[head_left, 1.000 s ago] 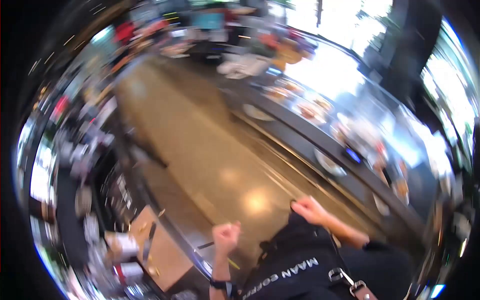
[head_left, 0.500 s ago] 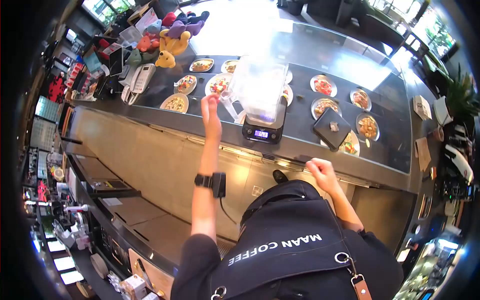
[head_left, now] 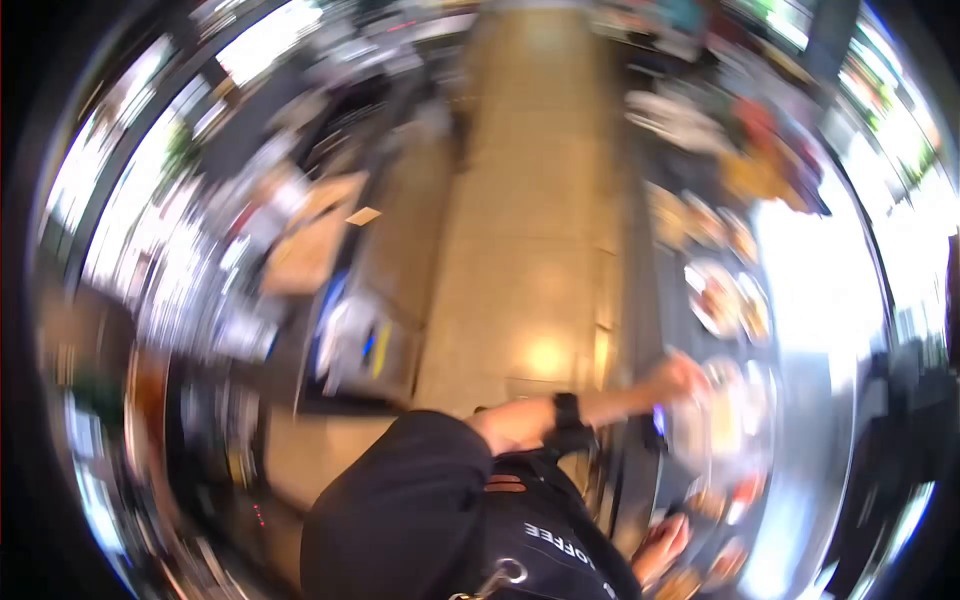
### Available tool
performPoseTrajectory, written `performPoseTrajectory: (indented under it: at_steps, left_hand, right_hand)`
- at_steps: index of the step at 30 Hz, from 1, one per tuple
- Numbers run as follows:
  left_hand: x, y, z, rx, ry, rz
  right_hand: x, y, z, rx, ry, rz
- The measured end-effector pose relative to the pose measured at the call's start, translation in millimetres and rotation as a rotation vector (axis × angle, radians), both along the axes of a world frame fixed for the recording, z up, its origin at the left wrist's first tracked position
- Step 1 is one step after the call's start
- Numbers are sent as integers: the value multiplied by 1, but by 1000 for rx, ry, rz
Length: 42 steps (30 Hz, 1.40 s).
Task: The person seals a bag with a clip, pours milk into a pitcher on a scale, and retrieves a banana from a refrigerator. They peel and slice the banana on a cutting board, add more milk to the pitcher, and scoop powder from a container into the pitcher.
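The whole view is smeared by motion. My left hand [head_left: 680, 378], with a black band on its wrist, reaches over the counter's edge beside a clear container [head_left: 722, 422] on a scale with a lit blue display [head_left: 659, 420]. Whether its fingers touch the container is too blurred to tell. Lower down, near my body, my right hand [head_left: 664, 545] is close to the counter edge by some plates of food. Its fingers are blurred, and nothing can be made out in it.
Plates of food [head_left: 716, 298] stand on the dark counter to the right, with colourful plush toys [head_left: 755, 165] beyond. A tiled floor aisle [head_left: 530, 220] runs up the middle. On the left are a work counter, a wooden board [head_left: 312, 235] and blurred equipment.
The view has swung to the left, so the counter now lies on the right side and the aisle in the middle. My left hand now appears right beside the clear container.
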<state>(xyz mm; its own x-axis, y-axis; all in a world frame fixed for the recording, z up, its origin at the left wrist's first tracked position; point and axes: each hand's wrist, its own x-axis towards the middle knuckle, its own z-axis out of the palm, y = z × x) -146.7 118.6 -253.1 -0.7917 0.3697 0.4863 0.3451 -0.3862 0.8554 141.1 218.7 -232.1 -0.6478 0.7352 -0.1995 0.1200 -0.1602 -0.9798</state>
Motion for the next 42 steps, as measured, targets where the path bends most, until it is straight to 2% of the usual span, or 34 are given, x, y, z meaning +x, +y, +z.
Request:
performPoseTrajectory:
  at_steps: [1, 2, 3, 4, 6, 11, 14, 15, 16, 18, 19, 21, 22, 23, 24, 25, 26, 27, 28, 29, 30, 32, 35, 37, 38, 40, 42]
  left_hand:
    - [12, -12, 15, 88, -242, -87]
    - [5, -39, 25, -149, -141, -44]
    - [7, -72, 46, -105, -274, -51]
    - [24, -106, 59, -43, -402, -89]
    - [73, -197, 55, -32, -362, 149]
    - [172, -329, 47, -95, -271, 607]
    - [249, -393, 71, 45, -507, 767]
    - [270, -413, 70, 5, -508, 801]
    - [292, -428, 67, 67, -489, 893]
    - [325, -451, 58, 200, -454, 1056]
    - [342, -470, 50, -191, -50, 1425]
    - [375, -489, -20, 224, -14, 1522]
    - [403, -498, -15, 180, -196, 1472]
    - [424, -506, -7, 107, -323, 1434]
    - [435, -517, -5, 65, -391, 1427]
    - [440, -528, -2, 44, -425, 1436]
    - [443, -538, 1, 37, -436, 1462]
    - [442, -550, 3, 34, -426, 1487]
    - [436, -560, 5, 34, -415, 1493]
    - [439, -565, 10, 34, -384, 1490]
    - [429, -568, 11, 55, -418, 1368]
    - [400, -555, 27, 72, -467, 1166]
    - [343, -527, 51, 55, -480, 826]
    - [293, -488, 68, 32, -484, 617]
    - [265, -468, 69, -41, -581, 665]
    - [211, -412, 74, 5, -478, 504]
    - [156, -367, 62, 77, -488, 231]
  right_hand:
    - [-5, 4, -13, 16, 71, 153]
    - [-12, 17, -29, 594, -124, 249]
    - [-31, 46, -42, 238, -331, 493]
    - [-56, 32, -38, 236, -348, 575]
    - [-105, -24, -30, 294, -229, 704]
    - [-184, -141, -6, 414, -37, 990]
    - [-199, -205, 14, 538, -41, 1115]
    - [-203, -223, 12, 540, -27, 1168]
    - [-203, -241, 13, 513, 7, 1228]
    - [-216, -294, -34, 48, 219, 1403]
    - [-204, -317, -36, 50, 186, 1461]
    - [-164, -359, -11, 168, 115, 1584]
    - [-157, -366, -27, 227, 80, 1580]
    - [-132, -381, 0, 295, 81, 1587]
    - [-117, -389, 17, 230, -70, 1578]
    - [-118, -381, -6, 342, -8, 1611]
    - [-112, -372, -4, 421, 8, 1609]
    - [-105, -362, 7, 304, -105, 1594]
    - [-98, -349, 13, 298, 53, 1539]
    - [-87, -330, 10, 363, 20, 1452]
    - [-78, -311, -3, 424, -7, 1396]
    - [-58, -274, 4, 292, -111, 1211]
    - [-33, -207, -12, 305, -142, 994]
    - [-21, -165, -17, 364, -158, 834]
    - [-12, -149, -18, 395, -169, 737]
    - [-7, -121, -18, 470, -182, 578]
    - [-5, -95, -16, 551, -191, 449]
